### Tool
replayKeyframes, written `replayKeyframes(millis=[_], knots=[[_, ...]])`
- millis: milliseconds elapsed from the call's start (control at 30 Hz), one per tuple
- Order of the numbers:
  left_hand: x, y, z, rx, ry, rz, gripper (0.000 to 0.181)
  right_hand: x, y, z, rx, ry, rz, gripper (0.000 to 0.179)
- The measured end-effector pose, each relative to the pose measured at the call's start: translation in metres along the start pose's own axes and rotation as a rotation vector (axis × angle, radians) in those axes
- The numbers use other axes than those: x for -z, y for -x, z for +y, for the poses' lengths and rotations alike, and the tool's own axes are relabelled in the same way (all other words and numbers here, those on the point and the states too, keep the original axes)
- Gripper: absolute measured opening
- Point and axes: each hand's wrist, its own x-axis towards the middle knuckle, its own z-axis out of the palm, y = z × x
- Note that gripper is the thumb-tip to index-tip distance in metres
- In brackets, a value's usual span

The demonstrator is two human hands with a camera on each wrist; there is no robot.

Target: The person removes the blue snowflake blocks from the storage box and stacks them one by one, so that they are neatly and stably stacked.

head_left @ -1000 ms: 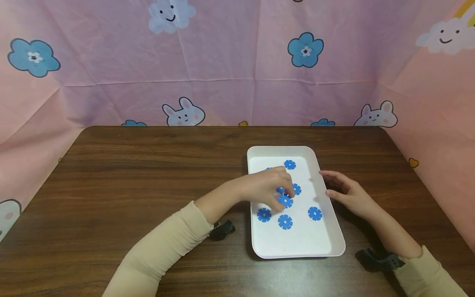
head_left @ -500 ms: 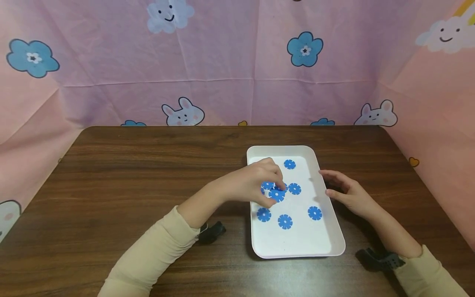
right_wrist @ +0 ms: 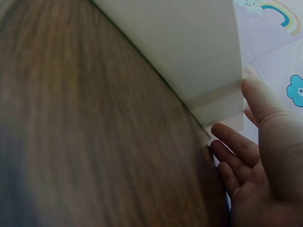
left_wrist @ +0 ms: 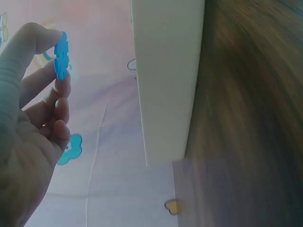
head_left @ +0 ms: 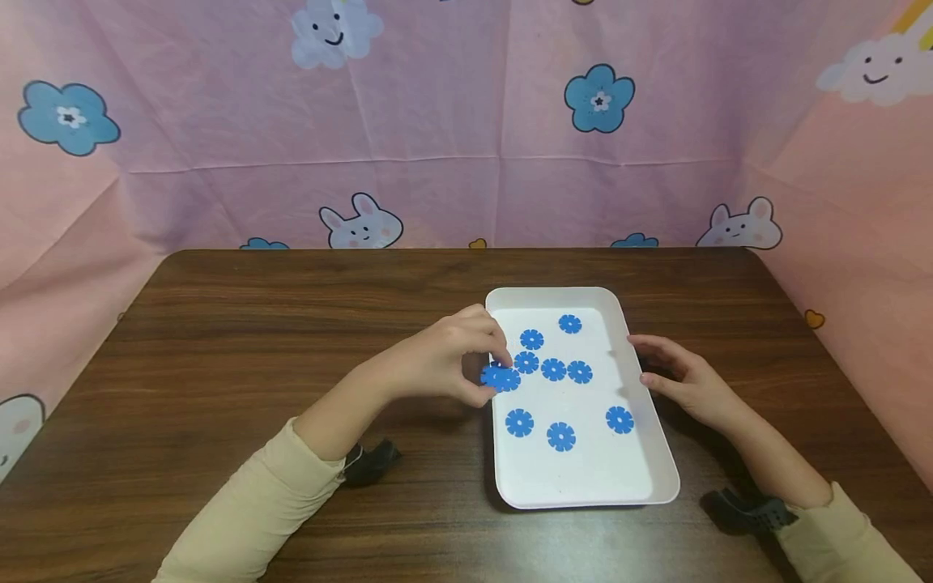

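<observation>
In the head view, my left hand (head_left: 445, 356) pinches a blue snowflake disc (head_left: 493, 376) between thumb and fingertips at the left rim of the white tray (head_left: 583, 482). The left wrist view shows this disc (left_wrist: 61, 56) nearly edge-on, held above the rim level. Another blue disc partly overlaps it in the head view. My right hand (head_left: 692, 389) rests against the tray's right side with fingers loosely bent and thumb apart. Up close in the right wrist view, the fingers of this hand (right_wrist: 265, 156) lie by the tray's outer wall (right_wrist: 199, 52).
Several more blue snowflake discs (head_left: 561, 436) lie spread flat inside the tray. It stands on a dark wooden table (head_left: 291, 324), right of the middle. A pink printed cloth (head_left: 437, 121) hangs behind and at the sides. Black straps (head_left: 747, 512) sit at both wrists.
My left hand has drawn leftward from the tray's middle to its left rim, carrying the pinched disc and uncovering discs beneath. The right hand and tray have stayed put.
</observation>
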Motion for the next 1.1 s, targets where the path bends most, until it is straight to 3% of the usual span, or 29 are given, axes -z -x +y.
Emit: replayKeyframes(millis=[300,767,1100], knots=[[0.009,0.026,-0.008,0.041,0.022,0.016,0.022,-0.002,0.002,0.0,-0.034,0.018,0.006,0.05],[0.01,0.058,-0.026,0.167,0.092,-0.038,0.023,-0.001,0.0,-0.002,-0.007,-0.019,-0.004,0.05],[0.008,0.07,-0.044,0.234,0.153,-0.059,0.024,-0.001,0.001,-0.002,-0.016,-0.015,-0.005,0.051]])
